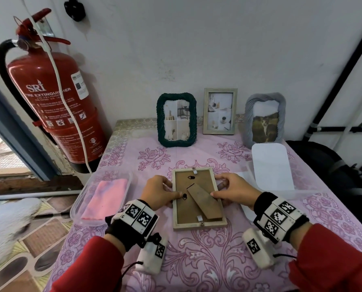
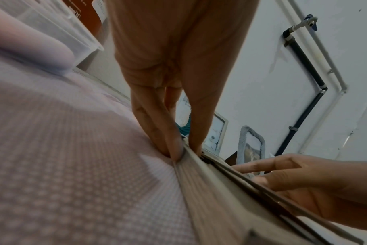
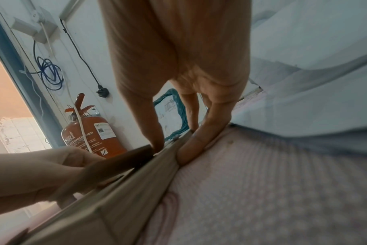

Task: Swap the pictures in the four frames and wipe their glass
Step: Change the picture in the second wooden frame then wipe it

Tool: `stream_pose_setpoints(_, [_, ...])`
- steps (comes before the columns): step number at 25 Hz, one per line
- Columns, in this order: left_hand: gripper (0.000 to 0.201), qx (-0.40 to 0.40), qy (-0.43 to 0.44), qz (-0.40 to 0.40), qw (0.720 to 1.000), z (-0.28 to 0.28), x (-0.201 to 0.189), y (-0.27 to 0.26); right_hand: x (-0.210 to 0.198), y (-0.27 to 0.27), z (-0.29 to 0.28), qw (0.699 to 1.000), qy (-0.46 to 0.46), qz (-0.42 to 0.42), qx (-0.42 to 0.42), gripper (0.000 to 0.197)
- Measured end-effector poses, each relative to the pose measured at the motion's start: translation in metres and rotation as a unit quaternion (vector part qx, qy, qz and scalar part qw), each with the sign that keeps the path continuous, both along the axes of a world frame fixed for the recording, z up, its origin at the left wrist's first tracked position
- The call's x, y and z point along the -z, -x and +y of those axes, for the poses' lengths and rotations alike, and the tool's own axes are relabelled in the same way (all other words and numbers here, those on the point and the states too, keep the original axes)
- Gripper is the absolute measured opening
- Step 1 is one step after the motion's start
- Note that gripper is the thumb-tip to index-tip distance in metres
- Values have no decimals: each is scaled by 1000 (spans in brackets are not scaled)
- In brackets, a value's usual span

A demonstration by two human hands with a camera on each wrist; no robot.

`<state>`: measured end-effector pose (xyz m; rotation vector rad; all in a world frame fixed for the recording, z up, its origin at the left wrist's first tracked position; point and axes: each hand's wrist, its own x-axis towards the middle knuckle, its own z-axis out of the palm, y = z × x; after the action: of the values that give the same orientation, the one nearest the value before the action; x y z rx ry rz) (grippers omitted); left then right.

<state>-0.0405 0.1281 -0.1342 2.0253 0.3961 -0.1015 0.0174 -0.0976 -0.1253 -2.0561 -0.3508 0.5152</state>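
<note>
A pale wooden frame lies face down near the middle of the worktop, its brown backing board and folded stand up, so the clips can be reached. The left hand pinches its left edge, thumb on the backing; the right hand pinches the right edge likewise, probably to steady it. Three more frames stand at the far edge against the wall: dark green, pale wood, grey. A pink cloth waits in a clear tray on the left, white sheets on the right. A floral pink tablecloth covers the worktop; a red fire extinguisher hangs left.
</note>
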Motion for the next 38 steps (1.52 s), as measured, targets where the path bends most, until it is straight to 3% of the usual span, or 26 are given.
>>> stream_pose_setpoints(14, [32,65,-62,8,996,4,-7,-13,4,-5,8,998,52,-19,42,30])
stream_pose_setpoints(24, [26,54,-136,3,989,1,-2,-22,5,-9,10,997,50,-26,46,17])
stream_pose_setpoints(34, [24,54,-126,2,991,1,-4,-19,2,-9,10,998,39,-3,51,20])
stream_pose_setpoints(38, [24,39,-54,7,998,0,-4,-13,1,-8,10,998,35,-6,50,20])
